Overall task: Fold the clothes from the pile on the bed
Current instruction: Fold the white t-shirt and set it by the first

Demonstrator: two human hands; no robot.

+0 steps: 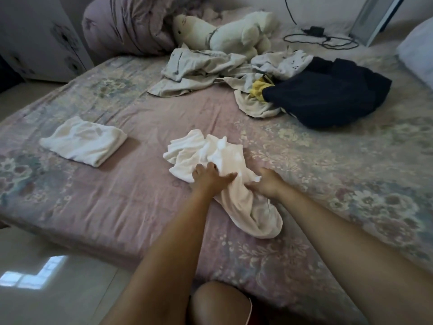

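Both hands sit together on a crumpled white garment point(218, 160) at the bed's near edge. The left hand point(209, 175) presses flat on it; the right hand point(264, 184) bunches its cloth, fingertips hidden in the folds. Which garment it is I cannot tell. Left of the hands lies a folded white piece point(83, 140). Beyond them the pile point(257, 73) sprawls on the floral bed point(117, 195), before a plush toy point(225, 31).

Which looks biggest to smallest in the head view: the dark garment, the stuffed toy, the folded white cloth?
1. Dark garment
2. Stuffed toy, though it lies farther back, so this is unsure
3. Folded white cloth
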